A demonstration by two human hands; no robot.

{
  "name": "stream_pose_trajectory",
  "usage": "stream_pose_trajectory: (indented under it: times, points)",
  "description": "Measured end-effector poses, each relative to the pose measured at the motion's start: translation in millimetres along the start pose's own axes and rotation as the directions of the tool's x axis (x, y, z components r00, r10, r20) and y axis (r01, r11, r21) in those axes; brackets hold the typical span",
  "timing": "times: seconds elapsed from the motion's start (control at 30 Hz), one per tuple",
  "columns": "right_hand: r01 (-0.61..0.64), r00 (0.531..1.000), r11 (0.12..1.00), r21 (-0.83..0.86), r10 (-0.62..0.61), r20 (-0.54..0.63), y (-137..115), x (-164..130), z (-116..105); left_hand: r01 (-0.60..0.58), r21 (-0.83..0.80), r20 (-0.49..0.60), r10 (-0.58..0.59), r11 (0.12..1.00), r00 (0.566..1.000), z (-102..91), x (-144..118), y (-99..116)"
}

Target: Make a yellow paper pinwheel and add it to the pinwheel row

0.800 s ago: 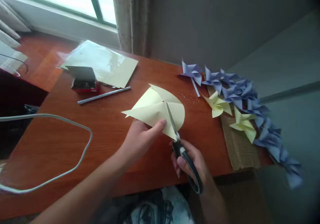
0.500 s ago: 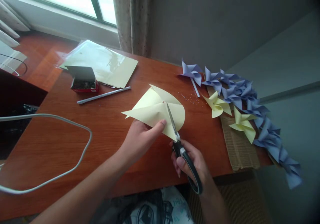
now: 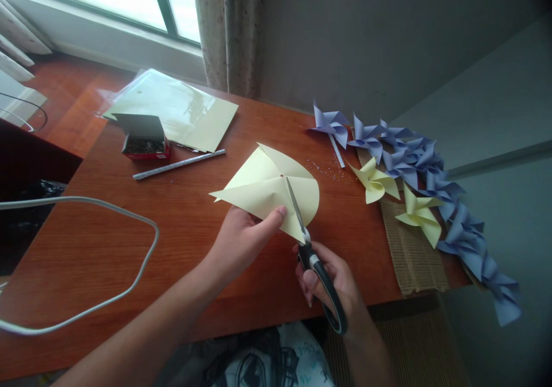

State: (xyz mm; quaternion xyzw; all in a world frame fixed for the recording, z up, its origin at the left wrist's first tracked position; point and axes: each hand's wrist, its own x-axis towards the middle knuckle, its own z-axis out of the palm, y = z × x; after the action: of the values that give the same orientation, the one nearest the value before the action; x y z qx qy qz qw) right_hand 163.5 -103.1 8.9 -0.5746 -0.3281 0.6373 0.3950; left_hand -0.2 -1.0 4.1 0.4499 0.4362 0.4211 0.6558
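Change: almost nothing has shifted since the earlier frames; both hands sit where they were, blades at the same spot in the sheet.
Paper: I see the pale yellow curled paper sheet (image 3: 263, 188) at frame centre, lifted just off the reddish wooden desk (image 3: 181, 232).
Left hand: my left hand (image 3: 241, 240) pinches the sheet's lower edge, thumb on top.
Right hand: my right hand (image 3: 334, 283) is clenched through the black-handled steel scissors (image 3: 311, 255), lower right of the paper.
Axis: blades run up and slightly left from the grip toward the sheet's middle; the right hand is nearer the cut.
Nearby: blue and yellow folded paper pinwheels (image 3: 414, 186) lie at right, well apart.
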Motion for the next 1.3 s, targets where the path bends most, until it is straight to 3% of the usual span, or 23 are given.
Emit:
stream_pose_trajectory:
  times: [1.3]
  points:
    - [-0.01, 0.998, 1.0, -0.008, 0.01, -0.06, 3.3, -1.0, 3.8, 0.023, 0.01, -0.032, -0.022, 1.0, 0.999, 1.0, -0.9, 3.1]
